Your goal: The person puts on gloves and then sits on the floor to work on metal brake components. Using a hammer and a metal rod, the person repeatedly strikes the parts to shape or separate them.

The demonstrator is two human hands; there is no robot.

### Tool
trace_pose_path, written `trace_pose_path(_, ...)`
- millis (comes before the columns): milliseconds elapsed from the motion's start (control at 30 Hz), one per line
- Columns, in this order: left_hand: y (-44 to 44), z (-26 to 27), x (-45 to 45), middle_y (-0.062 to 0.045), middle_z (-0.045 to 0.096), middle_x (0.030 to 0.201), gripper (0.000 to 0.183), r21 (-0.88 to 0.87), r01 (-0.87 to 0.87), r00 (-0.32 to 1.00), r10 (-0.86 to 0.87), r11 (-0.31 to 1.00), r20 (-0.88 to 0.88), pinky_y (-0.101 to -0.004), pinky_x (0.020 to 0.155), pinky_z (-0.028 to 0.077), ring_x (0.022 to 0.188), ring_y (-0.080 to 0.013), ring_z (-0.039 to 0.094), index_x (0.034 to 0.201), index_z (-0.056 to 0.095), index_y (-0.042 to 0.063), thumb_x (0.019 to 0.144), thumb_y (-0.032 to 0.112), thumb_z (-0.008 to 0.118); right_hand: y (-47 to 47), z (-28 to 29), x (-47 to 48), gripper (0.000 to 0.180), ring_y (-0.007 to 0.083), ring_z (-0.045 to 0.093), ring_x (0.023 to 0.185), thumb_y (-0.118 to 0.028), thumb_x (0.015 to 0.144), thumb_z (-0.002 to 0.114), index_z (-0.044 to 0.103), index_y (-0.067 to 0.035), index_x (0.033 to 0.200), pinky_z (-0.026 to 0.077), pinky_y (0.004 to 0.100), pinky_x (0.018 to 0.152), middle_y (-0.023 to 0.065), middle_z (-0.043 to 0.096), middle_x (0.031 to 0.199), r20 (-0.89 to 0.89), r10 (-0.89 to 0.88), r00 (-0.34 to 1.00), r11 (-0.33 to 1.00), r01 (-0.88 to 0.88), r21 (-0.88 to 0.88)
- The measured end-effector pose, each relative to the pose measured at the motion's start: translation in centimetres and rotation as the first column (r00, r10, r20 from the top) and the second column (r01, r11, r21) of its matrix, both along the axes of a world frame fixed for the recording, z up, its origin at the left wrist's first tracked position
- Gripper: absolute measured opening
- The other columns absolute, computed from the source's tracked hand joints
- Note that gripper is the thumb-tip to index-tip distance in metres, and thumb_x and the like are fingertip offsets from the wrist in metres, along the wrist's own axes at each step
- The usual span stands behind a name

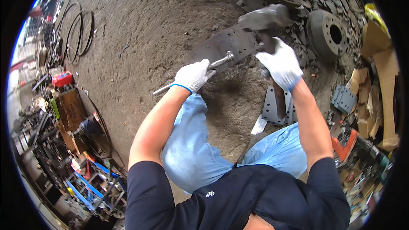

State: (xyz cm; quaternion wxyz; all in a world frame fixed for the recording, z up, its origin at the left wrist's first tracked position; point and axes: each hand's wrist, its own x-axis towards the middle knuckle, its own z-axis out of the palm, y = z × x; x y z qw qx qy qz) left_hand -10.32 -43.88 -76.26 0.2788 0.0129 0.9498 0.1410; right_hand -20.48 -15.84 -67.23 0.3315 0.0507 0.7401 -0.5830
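My left hand (193, 75), in a white knit glove, grips a steel bar tool (222, 60) with a knobbed end, over the near edge of a drilled metal plate (220, 43). The plate lies on the ground. In its white glove, my right hand (281, 62) is closed around a hammer's handle (279, 102). The large hammer head (265, 17) is blurred above the plate's far right end. Grey drilled brake lining pads (273, 103) lie below my right hand, partly behind the handle.
A brake drum (327, 35) stands at the right beside broken lining pieces. More pads (343, 99) and torn cardboard (385, 92) lie at the right. A hose coil (80, 33) is at the upper left, above a red box (62, 79) and piled tools and parts.
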Motion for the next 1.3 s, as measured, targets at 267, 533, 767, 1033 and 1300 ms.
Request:
trace_pose_path(267,-1.2,0.5,0.1,-0.022,0.073,0.091,0.043,0.044,0.050,0.997,-0.048,0.998,-0.060,-0.0550,0.076,0.056,0.087,-0.0441,0.071,0.108,0.056,0.007,0.103,0.049,0.058,0.4,3.6,6.5,0.021,0.0156,0.068,0.069,0.010,0.094,0.057,0.061,-0.001,0.112,0.061,0.0329,0.067,0.0093,0.067,0.084,-0.514,0.046,0.856,0.978,-0.143,-0.151)
trace_pose_path(533,-0.1,-0.4,-0.2,-0.022,0.074,0.092,0.037,0.025,0.077,0.997,-0.076,0.997,-0.024,-0.0549,0.076,0.057,0.087,-0.0438,0.072,0.109,0.058,0.008,0.100,0.044,0.063,2.3,-5.8,2.9,0.031,0.0243,0.068,0.072,-0.016,0.089,0.070,0.063,0.001,0.115,0.057,0.0370,0.067,0.0128,0.070,0.085,-0.105,0.258,0.960,0.928,-0.216,0.305)
trace_pose_path(767,-0.3,0.1,0.2,-0.020,0.073,0.096,0.037,-0.015,0.050,0.998,-0.050,0.999,-0.025,-0.0532,0.078,0.057,0.090,-0.0414,0.072,0.108,0.058,0.008,0.101,0.043,0.064,-1.3,1.7,3.0,0.011,0.0093,0.062,0.062,-0.004,0.096,0.071,0.065,-0.003,0.105,0.050,0.0277,0.056,0.0021,0.066,0.076,-0.347,-0.241,0.906,0.958,0.164,-0.237)
trace_pose_path(1033,-0.8,-4.3,0.8,-0.024,0.072,0.095,0.041,0.172,-0.036,0.999,0.032,0.985,0.023,-0.0568,0.079,0.053,0.091,-0.0469,0.070,0.110,0.057,0.010,0.100,0.049,0.064,1.4,-17.8,4.6,0.038,0.0305,0.071,0.066,-0.023,0.086,0.070,0.062,0.002,0.114,0.058,0.0399,0.064,0.0167,0.072,0.076,-0.125,0.242,0.962,0.919,-0.186,0.348)
trace_pose_path(1300,-2.4,-2.3,0.0,-0.023,0.072,0.090,0.046,0.333,-0.519,0.826,0.562,0.787,-0.039,-0.0535,0.080,0.052,0.091,-0.0460,0.071,0.111,0.060,0.008,0.100,0.053,0.063,-0.1,-4.7,1.2,0.025,0.0156,0.064,0.054,-0.010,0.091,0.074,0.060,0.000,0.108,0.053,0.0328,0.047,0.0068,0.066,0.074,0.042,-0.154,0.987,0.988,0.154,0.008)
